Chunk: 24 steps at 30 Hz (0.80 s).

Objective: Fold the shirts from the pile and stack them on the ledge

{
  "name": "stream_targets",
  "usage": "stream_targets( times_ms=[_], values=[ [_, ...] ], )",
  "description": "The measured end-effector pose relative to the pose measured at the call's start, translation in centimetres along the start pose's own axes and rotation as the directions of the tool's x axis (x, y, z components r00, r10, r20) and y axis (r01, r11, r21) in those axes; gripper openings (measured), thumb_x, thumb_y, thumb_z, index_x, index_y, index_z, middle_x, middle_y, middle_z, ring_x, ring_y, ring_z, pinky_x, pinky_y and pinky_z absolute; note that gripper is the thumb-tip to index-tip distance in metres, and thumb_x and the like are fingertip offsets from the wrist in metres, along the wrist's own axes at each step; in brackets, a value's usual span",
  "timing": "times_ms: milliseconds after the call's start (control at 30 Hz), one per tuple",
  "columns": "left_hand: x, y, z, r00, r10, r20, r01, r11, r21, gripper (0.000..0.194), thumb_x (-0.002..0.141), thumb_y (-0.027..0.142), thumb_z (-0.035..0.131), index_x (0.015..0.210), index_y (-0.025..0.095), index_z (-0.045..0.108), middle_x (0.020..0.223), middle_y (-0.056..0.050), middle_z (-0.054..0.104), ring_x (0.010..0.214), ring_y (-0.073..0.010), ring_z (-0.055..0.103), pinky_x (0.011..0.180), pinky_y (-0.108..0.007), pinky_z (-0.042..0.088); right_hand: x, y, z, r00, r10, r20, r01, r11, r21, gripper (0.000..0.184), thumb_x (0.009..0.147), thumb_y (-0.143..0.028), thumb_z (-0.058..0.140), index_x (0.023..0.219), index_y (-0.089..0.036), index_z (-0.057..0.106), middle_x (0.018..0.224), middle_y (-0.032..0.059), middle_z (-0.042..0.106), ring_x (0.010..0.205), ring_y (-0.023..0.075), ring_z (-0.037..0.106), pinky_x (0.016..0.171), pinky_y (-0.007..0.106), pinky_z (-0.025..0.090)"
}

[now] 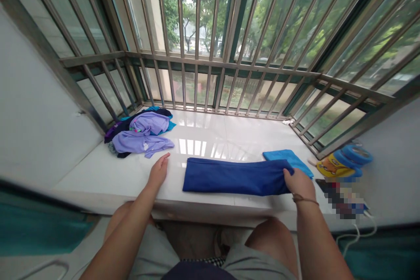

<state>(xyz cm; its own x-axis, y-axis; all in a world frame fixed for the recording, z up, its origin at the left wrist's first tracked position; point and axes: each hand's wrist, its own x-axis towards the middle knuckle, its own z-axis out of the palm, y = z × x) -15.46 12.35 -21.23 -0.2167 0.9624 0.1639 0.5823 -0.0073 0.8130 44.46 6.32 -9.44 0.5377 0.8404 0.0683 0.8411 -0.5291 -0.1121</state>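
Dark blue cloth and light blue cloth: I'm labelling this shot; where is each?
Dark blue cloth (pixel 229 178): head view, middle of its top.
Light blue cloth (pixel 284 155): head view, near its far edge.

Both forearms were stretched forward, set pretty wide apart. The left hand (pixel 159 170) was held kinda loose, turned sideways, fingers pointed ahead. The right hand (pixel 299 182) was angled inward, fingers pinched together, with a thin band (pixel 305 200) worn around that wrist.
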Motion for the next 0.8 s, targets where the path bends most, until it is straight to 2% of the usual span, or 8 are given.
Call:
stream_targets(
  times_ms=[100,233,367,467,567,633,733,800],
  values=[
    [0.3,0.1,0.8,0.997,0.072,0.035,-0.073,0.996,0.044,0.054,0.106,0.045,0.037,0.143,0.019,0.066,0.15,-0.011,0.069,0.143,-0.026,0.062,0.126,-0.046,0.046,-0.5,-2.9,-3.4,0.987,-0.087,-0.133,0.081,0.996,-0.048,0.042,0.102,-0.044,0.055,0.115,-0.01,0.077,0.101,0.0236,0.077,0.092,0.0347,0.074,0.078,0.042,0.052],
    [0.5,0.0,1.4,0.99,0.129,0.053,-0.134,0.986,0.097,0.053,0.106,0.044,0.037,0.141,0.017,0.065,0.147,-0.013,0.07,0.141,-0.0259,0.062,0.127,-0.047,0.045,-4.5,-11.9,-5.0,0.947,-0.284,-0.151,0.282,0.959,-0.036,0.03,0.104,-0.036,0.056,0.115,-0.013,0.073,0.107,0.0203,0.076,0.095,0.0303,0.073,0.081,0.037,0.051],
    [0.5,0.0,1.5,0.986,0.155,0.066,-0.163,0.976,0.142,0.049,0.103,0.042,0.042,0.138,0.016,0.066,0.145,-0.014,0.07,0.139,-0.027,0.063,0.126,-0.048,0.046,-11.8,-22.6,-1.6,0.839,-0.543,-0.027,0.543,0.834,0.102,0.028,0.104,-0.008,0.043,0.114,-0.013,0.069,0.11,0.0192,0.074,0.1,0.0263,0.07,0.089,0.034,0.05],
    [0.3,0.2,1.5,0.983,0.173,0.06,-0.181,0.964,0.192,0.046,0.103,0.04,0.044,0.135,0.018,0.067,0.143,-0.013,0.072,0.137,-0.0275,0.064,0.124,-0.048,0.047,-17.2,-28.3,2.4,0.733,-0.671,0.114,0.65,0.74,0.173,0.029,0.101,-0.002,0.045,0.11,-0.013,0.07,0.109,0.017,0.074,0.103,0.0256,0.07,0.088,0.033,0.052],
    [0.2,0.6,1.5,0.976,0.203,0.072,-0.215,0.947,0.237,0.043,0.102,0.038,0.045,0.131,0.018,0.069,0.14,-0.014,0.073,0.133,-0.0282,0.066,0.122,-0.049,0.049,-20.8,-30.5,5.4,0.682,-0.714,0.157,0.685,0.699,0.205,0.027,0.101,-0.005,0.048,0.108,-0.014,0.073,0.111,0.0164,0.074,0.109,0.0275,0.069,0.089,0.035,0.054],
    [0.1,0.7,1.6,0.973,0.216,0.085,-0.231,0.94,0.251,0.04,0.102,0.037,0.046,0.129,0.019,0.07,0.139,-0.013,0.074,0.132,-0.0279,0.067,0.122,-0.048,0.049,-22.0,-30.4,6.7,0.664,-0.735,0.136,0.704,0.676,0.216,0.025,0.104,-0.014,0.051,0.114,-0.013,0.073,0.122,0.0195,0.073,0.123,0.0321,0.064,0.103,0.045,0.052],
    [0.1,0.7,1.6,0.97,0.224,0.094,-0.241,0.935,0.259,0.038,0.102,0.038,0.047,0.127,0.021,0.071,0.14,-0.012,0.074,0.133,-0.0275,0.066,0.123,-0.047,0.048,-22.8,-28.9,8.1,0.631,-0.774,0.062,0.744,0.625,0.235,0.049,0.105,-0.042,0.06,0.143,-0.012,0.065,0.155,0.0253,0.057,0.152,0.0429,0.041,0.124,0.07,0.029],
    [0.1,0.6,1.5,0.968,0.231,0.093,-0.248,0.931,0.268,0.039,0.103,0.039,0.047,0.127,0.021,0.071,0.14,-0.011,0.074,0.134,-0.0279,0.066,0.123,-0.048,0.048,-23.1,-27.7,9.1,0.59,-0.806,0.047,0.775,0.581,0.247,0.073,0.101,-0.056,0.064,0.159,-0.014,0.053,0.172,0.0252,0.038,0.161,0.0472,0.027,0.127,0.077,0.016]
  ],
)
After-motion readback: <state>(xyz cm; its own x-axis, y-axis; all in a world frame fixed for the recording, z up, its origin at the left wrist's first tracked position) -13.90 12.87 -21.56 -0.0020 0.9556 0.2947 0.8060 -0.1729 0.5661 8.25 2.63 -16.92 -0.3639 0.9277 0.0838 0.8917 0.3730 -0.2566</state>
